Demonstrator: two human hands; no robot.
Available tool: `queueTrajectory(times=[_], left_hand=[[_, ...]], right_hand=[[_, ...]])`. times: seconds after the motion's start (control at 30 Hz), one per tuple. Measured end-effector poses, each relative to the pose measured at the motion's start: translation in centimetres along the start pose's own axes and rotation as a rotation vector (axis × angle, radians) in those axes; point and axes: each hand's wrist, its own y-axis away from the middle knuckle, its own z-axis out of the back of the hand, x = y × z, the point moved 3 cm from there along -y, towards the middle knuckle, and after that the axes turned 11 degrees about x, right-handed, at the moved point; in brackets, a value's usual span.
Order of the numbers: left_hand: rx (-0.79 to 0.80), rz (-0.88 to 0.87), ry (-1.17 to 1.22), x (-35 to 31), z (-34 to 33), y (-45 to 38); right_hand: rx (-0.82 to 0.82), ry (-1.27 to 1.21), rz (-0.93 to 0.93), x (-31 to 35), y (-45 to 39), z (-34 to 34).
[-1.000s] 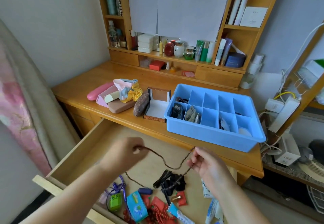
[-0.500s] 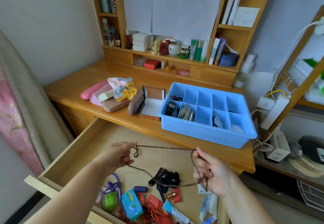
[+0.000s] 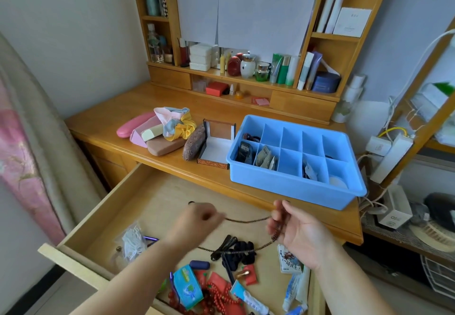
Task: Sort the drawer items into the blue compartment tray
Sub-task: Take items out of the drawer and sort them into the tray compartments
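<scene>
While strung between both hands: brown bead string [image 3: 246, 220], held above the open drawer [image 3: 157, 196], not yet in the tray.
Left hand [image 3: 197, 218]: pinched shut on one end of the string, now closer in toward the right than a moment ago.
Right hand [image 3: 299, 234]: palm up, fingers [image 3: 275, 218] curled around gathered loops of the string; more of it bunched here than half a second back.
Change: span between hands shortened, slack pulled up, tail dangling toward the black hair clips [image 3: 234, 253].
Meaning: likely coiling into a compact bundle for one compartment.
Blue compartment tray [image 3: 290, 189]: on the bench [image 3: 103, 127], just beyond the drawer; several cells bare.
Left in drawer: red beads [image 3: 216, 297], tissue pack [image 3: 187, 287], tubes [image 3: 291, 292].
</scene>
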Motion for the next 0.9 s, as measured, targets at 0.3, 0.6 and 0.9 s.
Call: queueTrajectory(times=[0.3,0.6,0.9], left_hand=[[0.051,-0.022,-0.002,-3.4,-0.6,-2.5],[-0.142,0.378,1.458,7.0,-0.7,-0.7],[0.091,-0.274,-0.349,-3.5,-3.8,0.7]], right_hand=[[0.109,0.431,-0.255,-1.0,0.4,-2.7],[-0.156,-0.263,0.009,-0.2,1.0,2.0],[-0.023,0.007,-0.006,-0.6,-0.2,-0.7]])
